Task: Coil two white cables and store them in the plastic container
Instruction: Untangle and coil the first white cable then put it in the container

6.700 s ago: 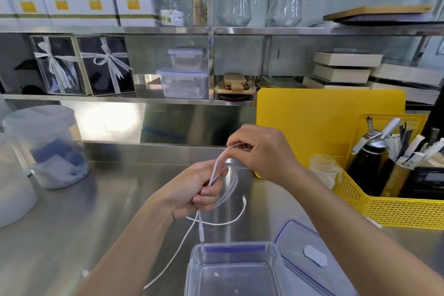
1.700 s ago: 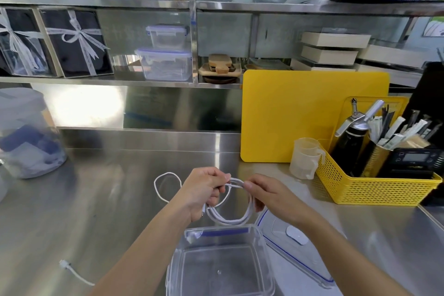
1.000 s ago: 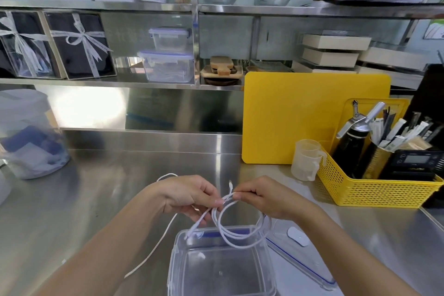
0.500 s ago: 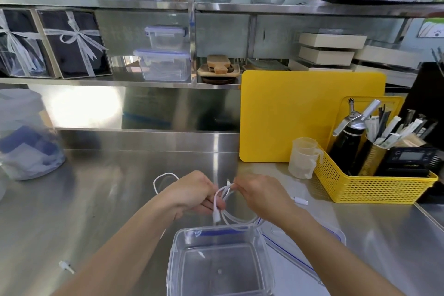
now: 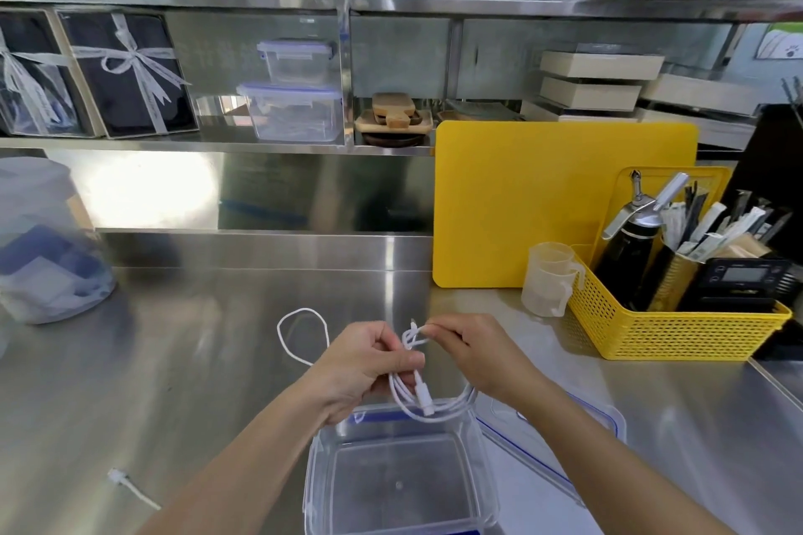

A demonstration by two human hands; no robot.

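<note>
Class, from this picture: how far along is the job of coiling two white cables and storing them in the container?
Done: the container stands open, its lid beside it, and one cable is wound into loops. In hand: left hand grips that coil, right hand pinches its end. Left: the container is empty, and the second cable lies loose on the counter.

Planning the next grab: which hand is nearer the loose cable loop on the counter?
Left. The left hand is just right of the loop; the right hand is farther right.
</note>
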